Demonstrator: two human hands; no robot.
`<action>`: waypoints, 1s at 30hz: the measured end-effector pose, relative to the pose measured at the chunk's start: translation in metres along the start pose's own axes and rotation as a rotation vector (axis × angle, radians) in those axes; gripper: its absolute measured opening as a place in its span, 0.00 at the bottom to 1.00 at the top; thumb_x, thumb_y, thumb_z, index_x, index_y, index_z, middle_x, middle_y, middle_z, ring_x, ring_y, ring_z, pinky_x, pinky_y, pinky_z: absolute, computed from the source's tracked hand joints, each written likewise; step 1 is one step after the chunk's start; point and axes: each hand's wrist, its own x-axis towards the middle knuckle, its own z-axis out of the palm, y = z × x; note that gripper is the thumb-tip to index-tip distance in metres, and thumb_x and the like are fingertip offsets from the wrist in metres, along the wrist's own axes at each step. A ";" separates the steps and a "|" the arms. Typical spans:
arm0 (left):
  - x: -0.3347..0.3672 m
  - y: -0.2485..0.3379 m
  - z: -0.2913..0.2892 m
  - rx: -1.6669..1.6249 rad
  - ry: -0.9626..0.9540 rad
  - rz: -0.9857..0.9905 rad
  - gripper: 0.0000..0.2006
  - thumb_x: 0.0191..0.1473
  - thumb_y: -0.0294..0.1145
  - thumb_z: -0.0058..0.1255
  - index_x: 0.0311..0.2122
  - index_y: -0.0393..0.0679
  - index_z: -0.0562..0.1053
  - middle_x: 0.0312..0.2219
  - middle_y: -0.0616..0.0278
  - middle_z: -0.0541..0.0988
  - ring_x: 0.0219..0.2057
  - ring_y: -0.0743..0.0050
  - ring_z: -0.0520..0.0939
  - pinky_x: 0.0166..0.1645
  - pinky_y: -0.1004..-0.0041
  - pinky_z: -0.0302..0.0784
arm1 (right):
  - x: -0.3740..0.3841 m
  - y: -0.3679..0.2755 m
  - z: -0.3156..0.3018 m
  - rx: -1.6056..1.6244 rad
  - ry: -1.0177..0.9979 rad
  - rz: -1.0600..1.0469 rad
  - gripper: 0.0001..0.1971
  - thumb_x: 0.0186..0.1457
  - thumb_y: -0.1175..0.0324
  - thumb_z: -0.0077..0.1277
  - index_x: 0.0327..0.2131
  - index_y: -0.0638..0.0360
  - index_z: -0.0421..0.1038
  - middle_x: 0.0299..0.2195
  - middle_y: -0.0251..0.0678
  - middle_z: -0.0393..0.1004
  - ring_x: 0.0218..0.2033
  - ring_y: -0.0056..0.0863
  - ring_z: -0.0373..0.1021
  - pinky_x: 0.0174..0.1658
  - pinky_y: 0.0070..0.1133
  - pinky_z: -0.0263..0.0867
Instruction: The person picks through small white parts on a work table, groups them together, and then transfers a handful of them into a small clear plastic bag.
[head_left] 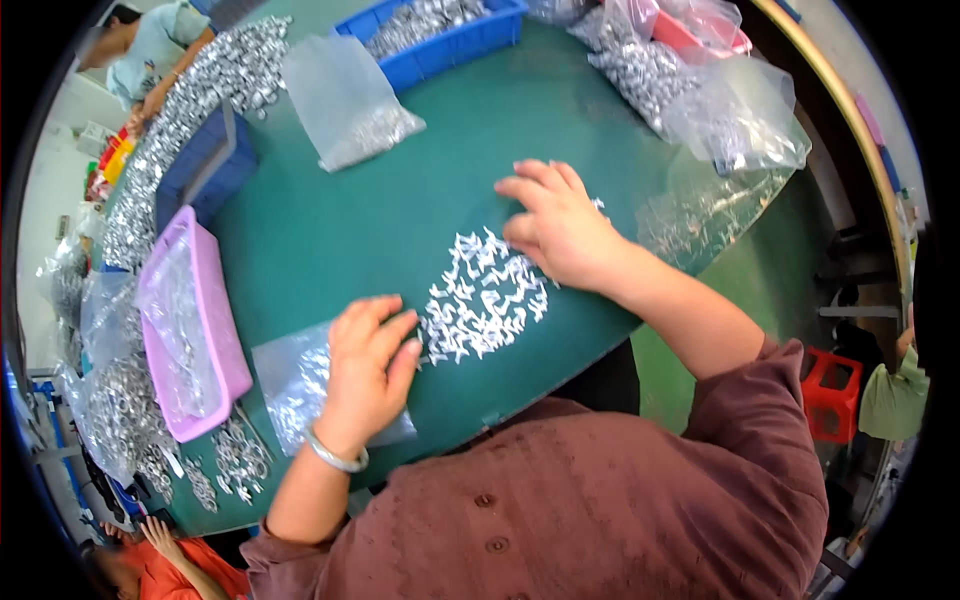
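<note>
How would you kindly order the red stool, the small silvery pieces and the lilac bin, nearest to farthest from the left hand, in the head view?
1. Small silvery pieces: just right of the left hand.
2. Lilac bin: to its left.
3. Red stool: far right, beyond the table.

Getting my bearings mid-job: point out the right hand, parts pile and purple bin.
Right hand [563,228]: head view, back of the hand.
Parts pile [487,325]: head view, middle.
Purple bin [226,335]: head view, outer wall, picture right.

Pieces [482,325] lie on the table [300,265] between the hands [560,228] — a bag [288,368] left of them, a tray [228,345] farther left.
</note>
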 end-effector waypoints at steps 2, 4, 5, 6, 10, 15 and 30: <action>-0.011 0.001 -0.005 -0.005 0.026 -0.020 0.14 0.47 0.25 0.56 0.42 0.38 0.76 0.45 0.49 0.75 0.47 0.47 0.74 0.53 0.59 0.67 | 0.000 0.002 -0.001 -0.028 -0.034 -0.015 0.04 0.45 0.68 0.55 0.24 0.55 0.76 0.50 0.43 0.67 0.58 0.46 0.56 0.60 0.47 0.50; -0.022 0.001 -0.010 -0.014 0.048 -0.064 0.14 0.47 0.27 0.57 0.41 0.39 0.76 0.44 0.51 0.75 0.47 0.48 0.74 0.53 0.59 0.66 | 0.002 0.002 -0.006 -0.024 -0.072 -0.036 0.04 0.45 0.68 0.55 0.25 0.55 0.76 0.51 0.43 0.67 0.59 0.46 0.55 0.60 0.47 0.50; -0.024 0.002 -0.017 0.004 0.048 -0.082 0.14 0.46 0.27 0.57 0.41 0.39 0.77 0.44 0.51 0.76 0.47 0.48 0.74 0.52 0.59 0.66 | 0.003 0.005 -0.009 -0.031 -0.095 -0.049 0.04 0.45 0.68 0.56 0.25 0.55 0.76 0.51 0.43 0.66 0.59 0.46 0.55 0.60 0.48 0.50; -0.027 0.002 -0.023 0.018 0.064 -0.091 0.13 0.46 0.26 0.57 0.40 0.39 0.77 0.43 0.51 0.76 0.46 0.48 0.74 0.52 0.59 0.66 | 0.004 0.009 -0.014 -0.073 -0.048 -0.077 0.04 0.45 0.68 0.56 0.26 0.55 0.76 0.47 0.41 0.69 0.55 0.43 0.59 0.58 0.44 0.53; -0.037 -0.001 -0.040 0.016 0.182 -0.191 0.12 0.46 0.23 0.55 0.39 0.38 0.77 0.41 0.52 0.77 0.44 0.49 0.75 0.50 0.59 0.69 | 0.027 0.043 -0.044 -0.062 -0.045 -0.006 0.05 0.46 0.66 0.56 0.27 0.54 0.76 0.34 0.32 0.72 0.43 0.35 0.64 0.51 0.34 0.56; -0.039 -0.002 -0.027 -0.069 0.297 -0.295 0.10 0.47 0.21 0.55 0.38 0.38 0.77 0.39 0.53 0.78 0.41 0.51 0.76 0.48 0.61 0.70 | 0.103 0.086 -0.074 -0.043 0.086 0.019 0.05 0.48 0.68 0.54 0.26 0.58 0.75 0.27 0.40 0.74 0.35 0.43 0.70 0.41 0.35 0.66; -0.038 -0.027 -0.040 -0.025 0.294 -0.442 0.11 0.46 0.20 0.53 0.37 0.36 0.76 0.39 0.54 0.77 0.41 0.52 0.75 0.47 0.62 0.70 | 0.295 0.185 -0.010 -0.017 -0.143 0.271 0.06 0.44 0.69 0.55 0.28 0.51 0.80 0.29 0.38 0.79 0.32 0.37 0.75 0.38 0.31 0.71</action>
